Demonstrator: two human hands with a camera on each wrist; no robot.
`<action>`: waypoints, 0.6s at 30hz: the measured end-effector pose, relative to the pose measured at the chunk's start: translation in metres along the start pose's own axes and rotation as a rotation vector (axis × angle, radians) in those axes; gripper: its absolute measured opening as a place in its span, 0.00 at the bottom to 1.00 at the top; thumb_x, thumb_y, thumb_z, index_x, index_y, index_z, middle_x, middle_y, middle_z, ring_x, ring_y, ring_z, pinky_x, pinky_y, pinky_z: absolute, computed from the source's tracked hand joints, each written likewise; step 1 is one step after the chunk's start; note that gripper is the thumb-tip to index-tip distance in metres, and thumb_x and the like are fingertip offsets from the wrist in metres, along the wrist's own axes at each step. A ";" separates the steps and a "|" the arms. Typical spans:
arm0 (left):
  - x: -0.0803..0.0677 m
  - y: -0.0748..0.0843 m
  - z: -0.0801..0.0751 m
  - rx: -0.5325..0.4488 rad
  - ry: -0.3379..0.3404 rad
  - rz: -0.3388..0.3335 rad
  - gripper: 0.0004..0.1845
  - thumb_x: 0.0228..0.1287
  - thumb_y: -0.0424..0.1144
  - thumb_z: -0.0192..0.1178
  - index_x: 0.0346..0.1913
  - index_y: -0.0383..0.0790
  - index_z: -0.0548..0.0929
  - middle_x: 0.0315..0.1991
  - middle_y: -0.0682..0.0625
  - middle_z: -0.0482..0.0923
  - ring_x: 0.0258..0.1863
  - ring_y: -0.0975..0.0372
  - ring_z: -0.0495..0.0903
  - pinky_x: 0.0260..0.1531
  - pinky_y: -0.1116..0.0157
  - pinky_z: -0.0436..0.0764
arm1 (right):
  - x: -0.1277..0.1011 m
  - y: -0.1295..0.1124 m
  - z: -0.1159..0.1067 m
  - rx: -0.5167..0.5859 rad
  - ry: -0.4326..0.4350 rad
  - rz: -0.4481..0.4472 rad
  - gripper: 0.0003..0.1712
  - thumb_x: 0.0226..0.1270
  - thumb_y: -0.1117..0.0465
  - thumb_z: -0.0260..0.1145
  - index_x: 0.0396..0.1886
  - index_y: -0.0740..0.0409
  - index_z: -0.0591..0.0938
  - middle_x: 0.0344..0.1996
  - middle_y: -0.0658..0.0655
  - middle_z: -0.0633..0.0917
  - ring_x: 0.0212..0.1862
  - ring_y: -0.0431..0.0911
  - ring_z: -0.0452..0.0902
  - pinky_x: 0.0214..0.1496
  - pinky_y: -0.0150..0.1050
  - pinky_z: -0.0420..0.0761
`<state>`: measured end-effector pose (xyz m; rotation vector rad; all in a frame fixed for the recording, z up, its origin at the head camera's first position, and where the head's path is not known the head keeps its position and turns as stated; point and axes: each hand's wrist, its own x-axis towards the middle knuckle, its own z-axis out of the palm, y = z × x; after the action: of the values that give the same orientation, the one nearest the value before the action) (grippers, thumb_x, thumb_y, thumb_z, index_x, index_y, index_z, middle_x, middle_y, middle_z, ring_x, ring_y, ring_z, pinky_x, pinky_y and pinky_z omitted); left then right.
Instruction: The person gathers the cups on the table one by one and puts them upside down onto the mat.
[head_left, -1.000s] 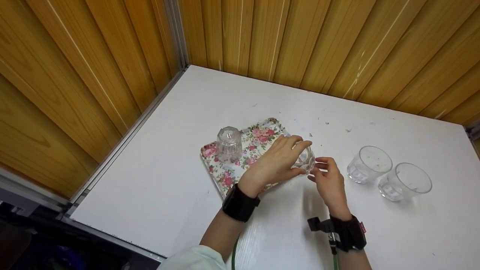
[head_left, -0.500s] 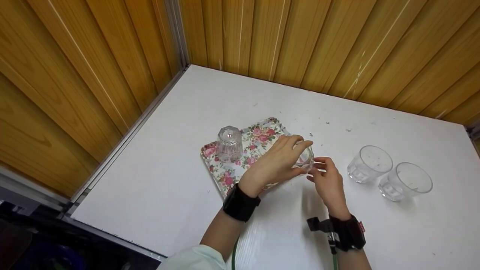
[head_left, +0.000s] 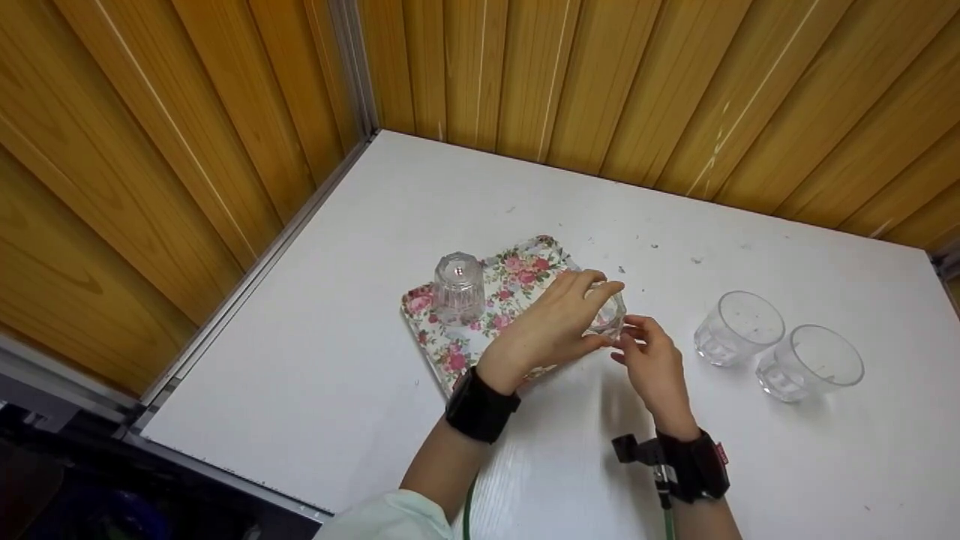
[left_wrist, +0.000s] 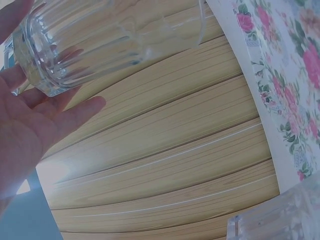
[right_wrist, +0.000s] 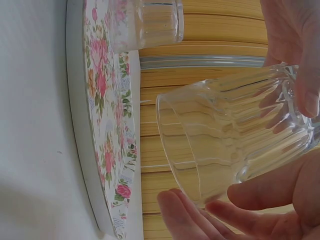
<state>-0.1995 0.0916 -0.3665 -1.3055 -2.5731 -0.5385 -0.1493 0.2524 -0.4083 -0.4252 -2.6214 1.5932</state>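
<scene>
Glass tumbler [head_left: 609,315]: rigid, smooth, breakable; left hand [head_left: 551,326] grips its ribbed wall, right hand [head_left: 652,364] pinches the base.

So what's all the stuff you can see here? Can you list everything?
Held glass: one, clear, ribbed, lifted above the tray's right edge, between both hands.
Upside-down glass: one, clear, standing on the tray's far left corner.
Upright glasses: two, clear, side by side on the table, right of the hands.
Tray: one, white with pink roses, middle of the table.
Table: one, white, in a corner.
Wall panels: brown wood, behind and left.
Left hand: grips the held glass.
Right hand: fingertips touch the same glass.
Wrist straps: two, black.
</scene>
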 end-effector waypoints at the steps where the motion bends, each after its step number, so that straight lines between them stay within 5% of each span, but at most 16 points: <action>1: 0.000 0.000 0.000 0.001 0.000 0.000 0.36 0.54 0.52 0.62 0.64 0.43 0.64 0.58 0.46 0.65 0.59 0.57 0.64 0.63 0.67 0.60 | 0.000 0.000 0.000 -0.006 0.001 -0.004 0.19 0.67 0.69 0.47 0.57 0.68 0.68 0.50 0.69 0.75 0.47 0.55 0.78 0.41 0.32 0.81; 18: 0.000 -0.003 0.001 -0.054 0.010 -0.009 0.35 0.55 0.51 0.62 0.64 0.43 0.64 0.58 0.45 0.65 0.60 0.57 0.64 0.62 0.68 0.63 | -0.001 -0.002 -0.002 -0.075 -0.003 -0.022 0.19 0.67 0.66 0.49 0.55 0.65 0.73 0.52 0.66 0.76 0.47 0.56 0.79 0.44 0.37 0.81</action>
<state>-0.2025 0.0906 -0.3685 -1.3052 -2.5747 -0.6191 -0.1482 0.2532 -0.4056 -0.3958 -2.6857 1.4939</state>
